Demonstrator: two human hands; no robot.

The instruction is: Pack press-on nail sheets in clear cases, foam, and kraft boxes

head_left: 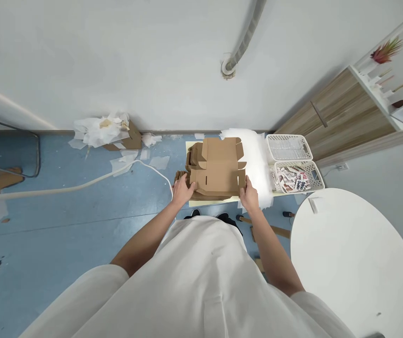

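A flat, die-cut brown cardboard box blank [221,173] lies spread out in front of me, its flaps and slots unfolded. At its left edge is my left hand [183,190], thumb and fingers closed on the cardboard. My right hand [249,194] pinches the right edge near the lower corner. Under and to the left of the blank shows a stack of more folded cardboard [195,154]. A pale yellow sheet or surface [205,203] shows beneath the stack. White foam sheeting [258,162] lies directly to the right.
Two white plastic baskets stand at the right; the nearer basket [276,180] holds printed cards. A round white table [356,253] is closer on my right. At the left, a box with crumpled paper [101,131] stands by the wall, and a white hose [81,187] crosses the blue floor.
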